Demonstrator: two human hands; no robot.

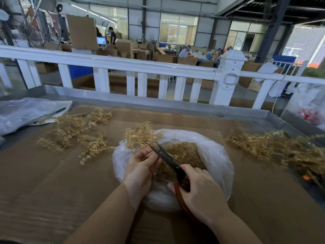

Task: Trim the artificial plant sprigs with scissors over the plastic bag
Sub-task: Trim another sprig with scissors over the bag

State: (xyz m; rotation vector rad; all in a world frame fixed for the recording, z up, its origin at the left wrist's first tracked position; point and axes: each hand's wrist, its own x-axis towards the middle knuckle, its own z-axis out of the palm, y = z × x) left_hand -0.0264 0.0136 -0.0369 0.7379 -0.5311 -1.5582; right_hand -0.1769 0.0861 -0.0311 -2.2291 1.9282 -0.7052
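The right hand (198, 187) grips the orange handles of the dark-bladed scissors (168, 161), blades pointing up and left. The left hand (140, 166) pinches the stem of a golden-tan plastic plant sprig (140, 134) — the blades meet it just above the fingers. Both are over the open clear plastic bag (216, 155), which holds trimmed bits. More loose sprigs lie on the brown cardboard surface (52, 173), a pile at left (75, 127) and another at right (274, 145). Behind stands a white railing (123, 64).
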